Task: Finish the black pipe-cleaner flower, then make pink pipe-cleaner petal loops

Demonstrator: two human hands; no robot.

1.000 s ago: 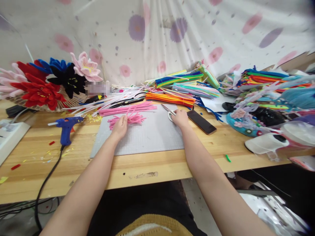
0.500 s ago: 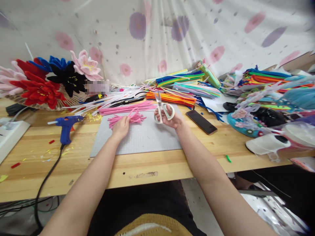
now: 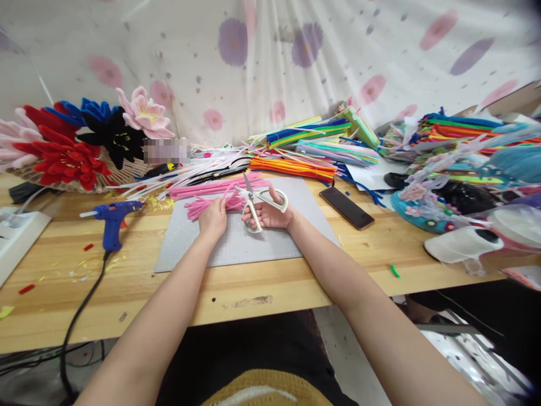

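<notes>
My left hand (image 3: 213,219) is closed on a pink pipe cleaner (image 3: 230,187), whose bent part sticks up past the fingertips. Under and beside that hand lies a bunch of short pink pipe cleaners (image 3: 195,208). In my right hand (image 3: 273,214) is a pair of white-handled scissors (image 3: 273,199), thumb through one loop and fingers through the other. The handles are spread and the blades point up and left, close to the pink pipe cleaner. Longer pink pipe cleaners (image 3: 183,192) lie just behind, on the grey cutting mat (image 3: 228,251).
A blue glue gun (image 3: 112,223) with a black cord stands at left, near fuzzy flowers (image 3: 70,160). Bundles of orange (image 3: 291,167) and other coloured pipe cleaners line the back. A phone (image 3: 346,207) lies right of the mat. A white cup-like object (image 3: 460,245) sits at far right.
My right hand has moved left and slightly down, bringing the scissors to the pink pipe cleaner, with the handles spread wider. My left hand has shifted slightly right, still holding the pipe cleaner.
</notes>
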